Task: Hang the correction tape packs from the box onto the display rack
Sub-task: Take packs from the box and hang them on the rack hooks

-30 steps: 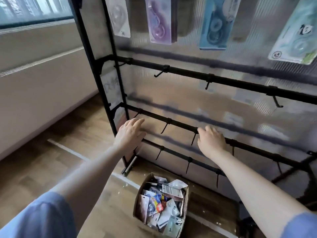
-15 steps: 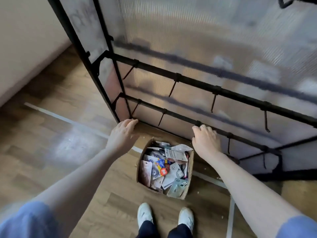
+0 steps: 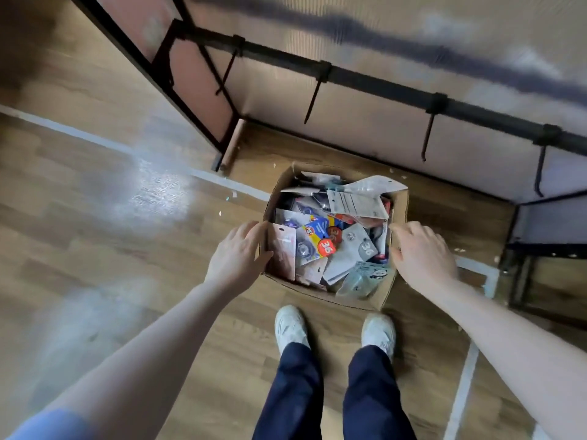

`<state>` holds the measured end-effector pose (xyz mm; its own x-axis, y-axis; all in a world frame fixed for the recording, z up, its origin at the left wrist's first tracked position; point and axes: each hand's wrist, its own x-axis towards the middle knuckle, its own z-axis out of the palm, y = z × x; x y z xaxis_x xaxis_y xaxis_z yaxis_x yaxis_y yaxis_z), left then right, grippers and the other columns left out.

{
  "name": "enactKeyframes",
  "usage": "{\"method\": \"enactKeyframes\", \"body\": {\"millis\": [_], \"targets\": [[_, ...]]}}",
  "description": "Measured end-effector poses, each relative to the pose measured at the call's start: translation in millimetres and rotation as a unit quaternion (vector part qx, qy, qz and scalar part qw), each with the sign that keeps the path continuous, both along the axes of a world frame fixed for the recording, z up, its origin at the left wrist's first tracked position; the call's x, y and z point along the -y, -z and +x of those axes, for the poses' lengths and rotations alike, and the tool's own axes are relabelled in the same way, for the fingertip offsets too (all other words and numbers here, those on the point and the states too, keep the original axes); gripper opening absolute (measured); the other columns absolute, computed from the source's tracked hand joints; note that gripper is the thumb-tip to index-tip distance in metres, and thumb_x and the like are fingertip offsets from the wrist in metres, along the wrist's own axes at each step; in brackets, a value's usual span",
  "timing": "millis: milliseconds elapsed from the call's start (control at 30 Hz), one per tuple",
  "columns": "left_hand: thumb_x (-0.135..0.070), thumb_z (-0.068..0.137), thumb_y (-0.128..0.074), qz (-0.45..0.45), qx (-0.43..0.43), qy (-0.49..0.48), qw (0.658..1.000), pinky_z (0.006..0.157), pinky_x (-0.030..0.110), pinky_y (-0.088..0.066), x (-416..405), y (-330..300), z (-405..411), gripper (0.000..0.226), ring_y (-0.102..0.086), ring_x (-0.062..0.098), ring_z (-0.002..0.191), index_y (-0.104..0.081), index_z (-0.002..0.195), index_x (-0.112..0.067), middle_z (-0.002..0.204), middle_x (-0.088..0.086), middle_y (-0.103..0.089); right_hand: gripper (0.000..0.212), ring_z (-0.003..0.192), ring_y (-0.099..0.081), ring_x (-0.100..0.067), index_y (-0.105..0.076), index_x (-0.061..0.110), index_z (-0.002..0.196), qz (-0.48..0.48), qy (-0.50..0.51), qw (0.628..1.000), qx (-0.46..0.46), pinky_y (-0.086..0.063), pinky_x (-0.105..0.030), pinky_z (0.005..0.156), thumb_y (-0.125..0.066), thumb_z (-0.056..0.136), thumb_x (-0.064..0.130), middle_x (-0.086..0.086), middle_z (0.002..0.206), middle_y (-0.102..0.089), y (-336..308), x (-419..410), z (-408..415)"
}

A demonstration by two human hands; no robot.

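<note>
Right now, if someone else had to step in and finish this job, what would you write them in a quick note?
Left hand: open, holding nothing, at the left wall of the brown cardboard box.
Right hand: open, holding nothing, at the box's right wall.
The box stands on the wooden floor before the black metal display rack, full of jumbled carded correction tape packs.
Done: nothing visible; the hooks in view are bare.
Left: take out a pack, hang it on a hook, and repeat.
</note>
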<state>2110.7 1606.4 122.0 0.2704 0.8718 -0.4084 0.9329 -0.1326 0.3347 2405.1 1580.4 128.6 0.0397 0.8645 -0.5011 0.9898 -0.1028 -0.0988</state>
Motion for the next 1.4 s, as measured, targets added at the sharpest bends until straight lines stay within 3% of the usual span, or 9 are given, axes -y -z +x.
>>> {"method": "enactKeyframes", "body": {"millis": [233,400,567,767,933,1067,1167,1300,1400], "targets": [[-0.022,0.087,-0.057,-0.053,-0.027,0.031,0.998,0.099,0.035,-0.034,-5.5,76.8,10.7,0.058,-0.036,0.024,0.128,-0.035,0.140,-0.016,0.145,0.000,-0.036,0.041,0.119,-0.045,-0.026,-0.040,0.015,0.136,-0.057,0.019,0.998,-0.010,-0.038,-0.036,0.097,-0.044,0.096,0.024,-0.008,0.130,-0.049,76.3,22.9,-2.7],[-0.021,0.087,-0.057,-0.071,-0.055,0.072,0.993,0.104,0.033,-0.030,-10.7,118.6,12.8,0.066,-0.028,0.022,0.136,-0.026,0.145,-0.018,0.150,0.001,-0.028,0.048,0.123,-0.044,-0.022,-0.031,0.017,0.143,-0.092,0.008,0.996,-0.009,-0.036,-0.034,0.102,-0.042,0.098,0.026,-0.005,0.135,-0.046,110.4,31.3,-0.6],[-0.020,0.089,-0.055,-0.083,-0.076,0.068,0.991,0.110,0.034,-0.025,-16.6,145.0,13.6,0.072,-0.018,0.020,0.141,-0.015,0.149,-0.020,0.155,0.002,-0.017,0.044,0.124,-0.042,-0.022,-0.036,0.017,0.139,-0.122,-0.006,0.992,0.005,-0.039,-0.035,0.101,-0.045,0.096,0.018,-0.003,0.135,-0.046,137.5,35.7,4.8],[-0.008,0.089,-0.047,-0.085,-0.089,0.073,0.990,0.107,0.034,-0.028,-19.9,167.4,21.2,0.073,-0.018,0.020,0.140,-0.009,0.149,-0.021,0.156,0.001,-0.015,0.041,0.122,-0.044,-0.021,-0.043,0.015,0.133,-0.126,-0.041,0.991,0.023,-0.037,-0.033,0.102,-0.040,0.094,0.005,-0.004,0.129,-0.051,160.7,41.4,5.4],[-0.004,0.085,-0.048,-0.040,-0.082,0.069,0.993,0.095,0.038,-0.036,-24.8,176.2,25.5,0.062,-0.038,0.028,0.124,-0.030,0.143,-0.018,0.143,0.006,-0.035,0.028,0.112,-0.049,-0.022,-0.049,0.015,0.120,-0.116,-0.025,0.992,0.028,-0.038,-0.032,0.096,-0.042,0.094,0.009,-0.004,0.118,-0.056,169.9,36.6,1.3],[-0.010,0.082,-0.064,-0.002,-0.074,0.082,0.994,0.084,0.043,-0.041,-28.5,176.3,25.0,0.047,-0.047,0.033,0.108,-0.052,0.127,-0.015,0.124,0.009,-0.051,0.024,0.113,-0.047,-0.022,-0.053,0.017,0.118,-0.124,-0.034,0.992,0.013,-0.036,-0.034,0.098,-0.050,0.094,0.020,-0.004,0.116,-0.054,176.0,36.7,1.3],[-0.007,0.071,-0.075,0.012,-0.045,0.100,0.994,0.074,0.044,-0.047,-26.3,175.5,23.1,0.042,-0.054,0.036,0.095,-0.065,0.111,-0.014,0.107,0.011,-0.060,0.023,0.107,-0.051,-0.021,-0.057,0.017,0.113,-0.119,-0.019,0.992,-0.021,-0.041,-0.032,0.090,-0.052,0.094,0.028,-0.003,0.109,-0.056,173.4,38.7,1.1],[-0.002,0.061,-0.080,0.032,-0.009,0.104,0.994,0.067,0.044,-0.052,-17.8,172.8,16.2,0.040,-0.059,0.037,0.084,-0.070,0.098,-0.014,0.093,0.011,-0.063,0.022,0.099,-0.054,-0.023,-0.061,0.015,0.108,-0.103,-0.031,0.994,-0.036,-0.042,-0.031,0.079,-0.048,0.096,0.029,-0.003,0.102,-0.056,167.2,42.7,0.8],[-0.002,0.060,-0.079,0.043,-0.022,0.086,0.995,0.061,0.038,-0.046,-14.6,168.2,10.2,0.029,-0.058,0.035,0.075,-0.070,0.085,-0.013,0.083,0.010,-0.060,0.021,0.097,-0.055,-0.022,-0.060,0.014,0.107,-0.084,-0.036,0.995,-0.050,-0.042,-0.031,0.076,-0.048,0.096,0.028,-0.002,0.099,-0.056,162.0,45.2,0.8]]}}
